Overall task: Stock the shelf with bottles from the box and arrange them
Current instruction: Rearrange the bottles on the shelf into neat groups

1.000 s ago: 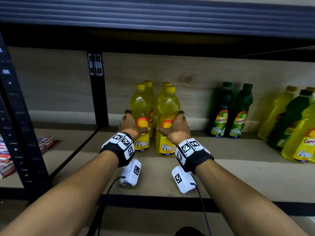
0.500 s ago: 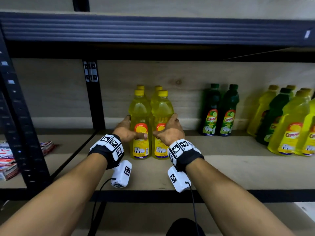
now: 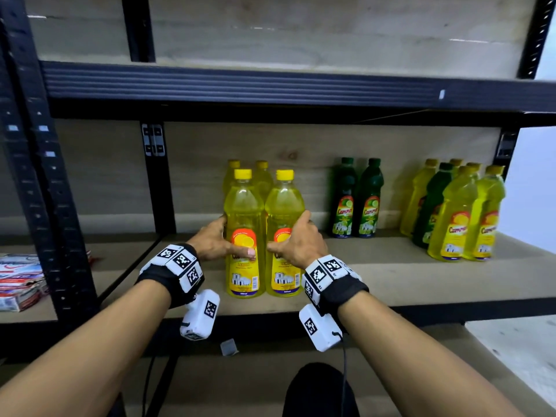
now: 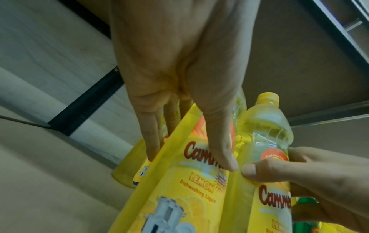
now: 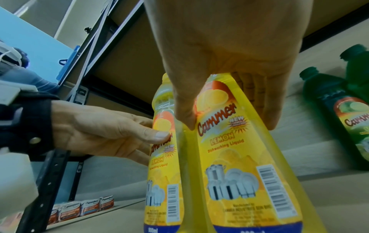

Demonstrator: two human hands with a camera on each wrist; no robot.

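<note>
Two yellow lemon dishwashing bottles stand side by side near the front of the wooden shelf board point(image 3: 391, 281). My left hand point(image 3: 233, 237) grips the left front bottle point(image 3: 243, 206), thumb on its label, fingers round its outer side. My right hand point(image 3: 288, 231) grips the right front bottle point(image 3: 284, 206) the same way. Two more yellow bottles point(image 3: 261, 173) stand right behind them. In the left wrist view my left hand point(image 4: 187, 154) holds the left bottle point(image 4: 179, 181). In the right wrist view my right hand point(image 5: 227, 119) holds the right bottle point(image 5: 239, 157).
Two green bottles point(image 3: 358, 200) stand upright to the right at the back. A mixed group of yellow and green bottles point(image 3: 460, 215) fills the far right end. Toothpaste boxes point(image 3: 18, 281) lie on the left bay beyond a black post point(image 3: 156, 182). A dark shelf beam point(image 3: 270, 85) runs overhead.
The two front bottles now stand closer together and squarely side by side. Both hands have kept their hold. The head view has pulled back and risen.
</note>
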